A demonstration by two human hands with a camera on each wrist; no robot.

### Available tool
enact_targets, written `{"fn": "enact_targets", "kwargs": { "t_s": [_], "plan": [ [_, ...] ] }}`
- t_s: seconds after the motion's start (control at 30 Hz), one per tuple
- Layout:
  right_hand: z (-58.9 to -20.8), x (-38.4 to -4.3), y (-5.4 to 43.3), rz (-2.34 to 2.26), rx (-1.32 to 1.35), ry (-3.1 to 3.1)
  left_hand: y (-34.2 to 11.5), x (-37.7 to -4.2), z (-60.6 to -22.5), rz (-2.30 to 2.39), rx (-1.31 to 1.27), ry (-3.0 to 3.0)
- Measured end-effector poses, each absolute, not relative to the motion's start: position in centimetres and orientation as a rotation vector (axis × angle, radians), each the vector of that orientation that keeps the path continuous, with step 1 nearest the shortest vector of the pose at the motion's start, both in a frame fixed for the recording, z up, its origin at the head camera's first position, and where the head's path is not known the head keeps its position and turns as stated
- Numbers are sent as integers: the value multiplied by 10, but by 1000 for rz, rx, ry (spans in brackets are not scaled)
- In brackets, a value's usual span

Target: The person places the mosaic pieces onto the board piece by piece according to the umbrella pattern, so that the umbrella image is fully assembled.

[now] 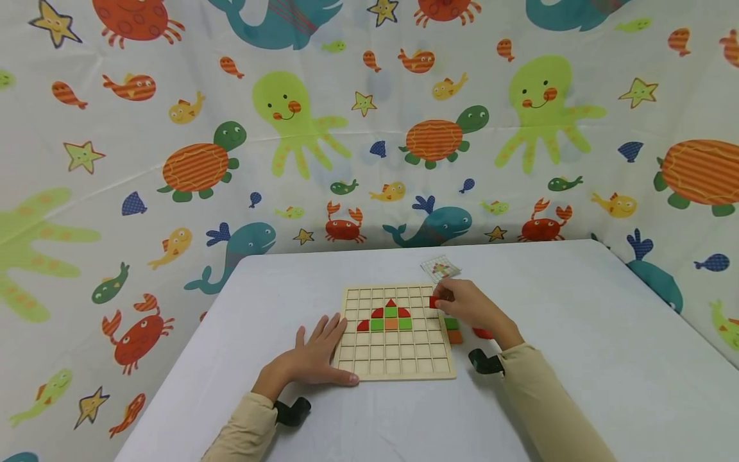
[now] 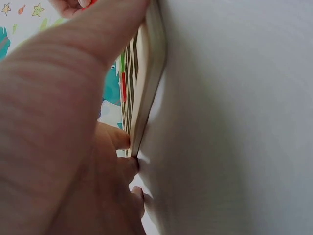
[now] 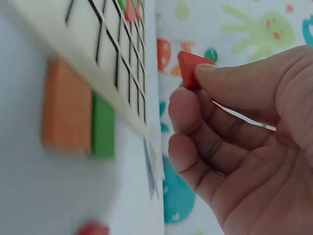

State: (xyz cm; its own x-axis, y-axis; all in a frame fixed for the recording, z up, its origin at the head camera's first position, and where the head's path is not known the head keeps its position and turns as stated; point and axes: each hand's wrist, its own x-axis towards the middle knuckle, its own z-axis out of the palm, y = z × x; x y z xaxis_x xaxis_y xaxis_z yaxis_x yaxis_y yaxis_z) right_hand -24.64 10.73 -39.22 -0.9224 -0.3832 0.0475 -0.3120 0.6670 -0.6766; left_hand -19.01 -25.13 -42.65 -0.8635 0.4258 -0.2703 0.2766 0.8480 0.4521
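The fingers (image 1: 333, 326) of my left hand (image 1: 310, 362) lie straight and spread along the left edge of the wooden grid board (image 1: 395, 367), the thumb out at its near corner; they have hold of nothing, and I take it this light touch keeps the board from sliding. A little farther along, just beside the board's right edge, an orange piece (image 1: 455, 337) and a green piece (image 1: 451, 324) lie together on the white-covered bench (image 1: 288, 289), within easy reach, I suppose. A loose red piece (image 1: 482, 333) shows partly beyond my right wrist.

On the board, pieces sit in three rows: green square, orange square (image 1: 391, 324) and green square with a red quarter-round at their left; above, a green square (image 1: 390, 312) between two red quarter-rounds; a red triangle (image 1: 390, 303) on top.

My right hand (image 1: 473, 311) pinches a red tile (image 3: 188, 68) between thumb and fingertips, above the board's far right; gripped by so little, it leaves its corner exposed, probably for neat turning. My thumb hides its full shape. Past the board lies a printed pattern card (image 1: 440, 267), seemingly for looking at; behind hangs the sea-animal curtain (image 1: 346, 83).
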Motion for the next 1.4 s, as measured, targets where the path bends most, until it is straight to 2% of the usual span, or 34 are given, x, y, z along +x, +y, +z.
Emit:
{"fn": "enact_targets", "kwargs": {
  "t_s": [0.37, 1.13, 1.4],
  "plan": [
    [-407, -244, 77, -1103, -715, 2748, -251, -190, -425, 571, 519, 2659],
    [-412, -241, 70, -737, -785, 2846, -250, -189, -424, 560, 506, 2665],
    [-404, -234, 55, -346, -753, 2932, -249, -188, -421, 571, 515, 2665]
  ]
}}
